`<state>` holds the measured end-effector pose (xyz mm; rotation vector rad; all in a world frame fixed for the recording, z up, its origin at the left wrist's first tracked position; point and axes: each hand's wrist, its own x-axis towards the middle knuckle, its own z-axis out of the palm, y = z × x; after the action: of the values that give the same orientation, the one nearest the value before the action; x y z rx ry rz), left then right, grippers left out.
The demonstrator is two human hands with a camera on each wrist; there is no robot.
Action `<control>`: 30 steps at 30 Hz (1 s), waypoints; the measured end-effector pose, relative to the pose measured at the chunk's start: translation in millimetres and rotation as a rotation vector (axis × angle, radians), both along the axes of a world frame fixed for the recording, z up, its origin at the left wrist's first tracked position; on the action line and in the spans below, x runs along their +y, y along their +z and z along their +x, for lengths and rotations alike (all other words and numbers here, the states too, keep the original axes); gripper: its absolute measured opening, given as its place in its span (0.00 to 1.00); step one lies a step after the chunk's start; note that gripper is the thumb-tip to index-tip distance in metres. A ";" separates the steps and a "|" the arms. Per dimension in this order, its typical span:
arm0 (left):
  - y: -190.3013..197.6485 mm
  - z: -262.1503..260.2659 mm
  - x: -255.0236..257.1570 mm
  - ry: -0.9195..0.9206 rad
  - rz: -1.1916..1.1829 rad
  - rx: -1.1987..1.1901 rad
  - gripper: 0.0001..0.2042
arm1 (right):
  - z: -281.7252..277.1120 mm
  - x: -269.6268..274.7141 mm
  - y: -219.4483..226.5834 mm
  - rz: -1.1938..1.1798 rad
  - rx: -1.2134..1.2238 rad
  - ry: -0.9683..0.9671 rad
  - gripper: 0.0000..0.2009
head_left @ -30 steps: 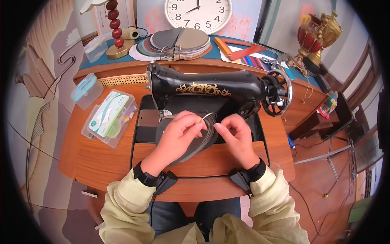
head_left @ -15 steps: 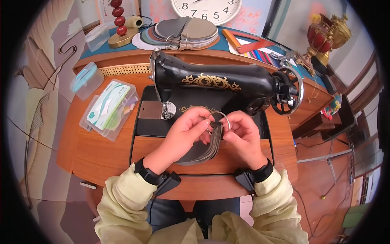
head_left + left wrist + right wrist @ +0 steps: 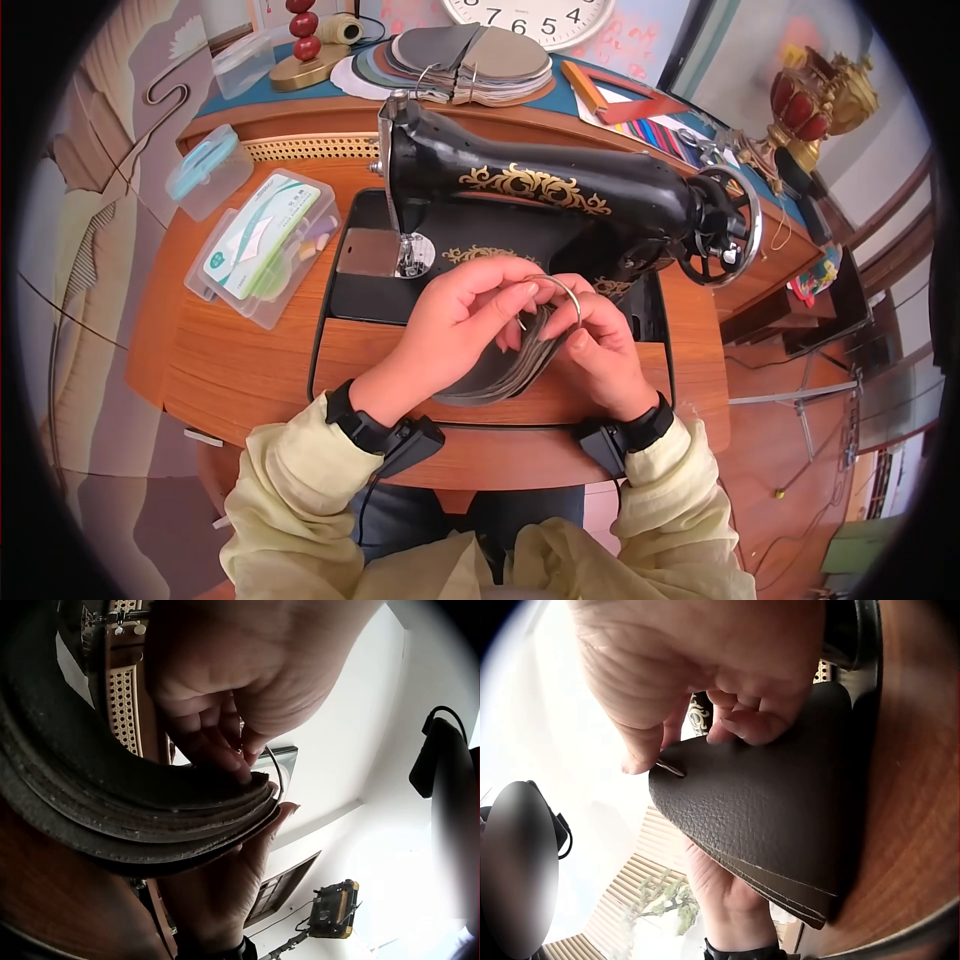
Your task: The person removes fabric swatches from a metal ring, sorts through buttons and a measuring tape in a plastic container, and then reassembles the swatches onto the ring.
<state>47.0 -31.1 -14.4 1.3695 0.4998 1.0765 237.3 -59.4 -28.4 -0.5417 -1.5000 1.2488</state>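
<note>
Left grip (image 3: 455, 325), the person's left hand, has its thumb and finger pinched together on a thin metal ring (image 3: 576, 300). Right grip (image 3: 605, 350) has curled fingers and is clamped on the other side of the ring, but its own fingers hide just how the thumb touches it. The ring goes through a hole near the corner of a stack of dark leather pieces (image 3: 495, 375). This stack is in front of the black sewing machine (image 3: 540, 190), on the person's side, and it tilts. The hands cover its top corner, so I can't count the pieces. I also can't tell if its low edge touches the counter (image 3: 240, 370).

The hands hide a bit of the sewing machine's flat base, too. Left of the sewing machine is a clear box (image 3: 295, 270) with a white and green pack (image 3: 260, 230) on it. The writing is too small to read. Farther left and back from the sewing machine is a box with a blue lid (image 3: 200, 165). Behind the sewing machine are round sample pieces (image 3: 455, 65), and a clock (image 3: 535, 22) with its top cut off.
</note>
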 end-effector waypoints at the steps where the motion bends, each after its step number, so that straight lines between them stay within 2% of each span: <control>1: 4.9 -1.2 -2.7 0.037 0.067 0.090 0.09 | 1.0 2.1 -2.4 0.009 0.003 0.017 0.11; 3: 14.4 -3.8 -6.2 0.109 0.203 0.277 0.10 | -0.6 1.1 -4.1 0.003 -0.007 0.005 0.13; 6: 10.6 -3.7 -2.1 0.198 0.401 0.320 0.10 | 0.0 -0.4 -3.0 0.001 -0.018 0.000 0.14; 9: -1.1 -1.6 9.8 0.239 0.681 0.268 0.09 | 4.1 -1.1 1.2 0.037 -0.154 0.028 0.14; 12: 13.4 -4.2 -6.3 0.136 0.289 0.313 0.07 | 3.3 -1.3 -4.6 -0.027 -0.029 -0.005 0.15; 15: 10.9 -2.6 -6.0 0.000 0.087 0.214 0.08 | 4.4 -1.1 -1.7 -0.029 0.004 -0.033 0.16; 18: 4.6 -1.4 -4.1 -0.041 -0.042 0.106 0.09 | 6.8 -3.9 3.8 -0.083 -0.038 -0.040 0.17; 21: 2.5 0.4 -5.0 -0.062 -0.011 0.053 0.12 | 8.9 -4.0 4.8 -0.098 -0.013 -0.025 0.17; 24: 3.4 -4.1 -4.5 -0.177 -0.157 0.027 0.14 | 7.6 -2.1 5.3 -0.019 -0.030 -0.045 0.16; 27: -3.4 -2.5 -1.1 -0.279 -0.296 -0.058 0.17 | 8.2 -3.1 5.2 -0.036 -0.052 -0.062 0.15; 30: -0.3 -5.1 -0.6 -0.381 -0.380 -0.082 0.15 | 9.0 -2.1 5.9 -0.024 -0.072 -0.065 0.14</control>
<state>41.9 -31.7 -14.7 1.0272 0.3427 0.6805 246.4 -61.6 -22.5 -0.6522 -1.5165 1.2099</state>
